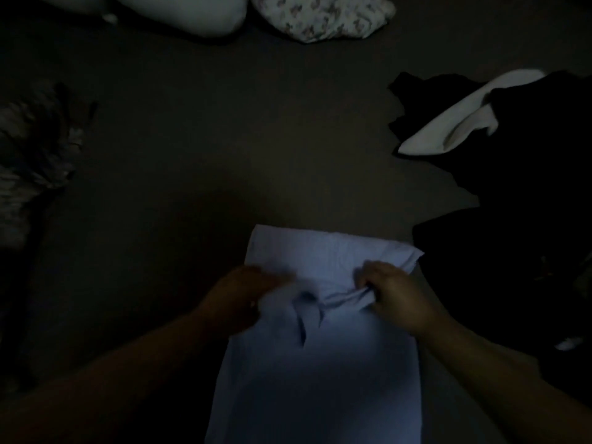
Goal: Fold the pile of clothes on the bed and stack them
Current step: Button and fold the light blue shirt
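A pale blue garment [320, 363] lies lengthwise on the dark bed [224, 149] right in front of me, its far end folded flat. My right hand [394, 296] pinches a bunched fold of the garment near its middle. My left hand [246, 293] is blurred at the garment's left edge and seems to hold the cloth there. To the right sits a pile of dark clothes [519, 219] with a white piece [448, 123] lying on top of it.
A white pillow [179, 11] and a flower-print pillow [323, 17] lie along the far edge. A patterned cloth [32, 149] sits at the left edge. The room is very dim.
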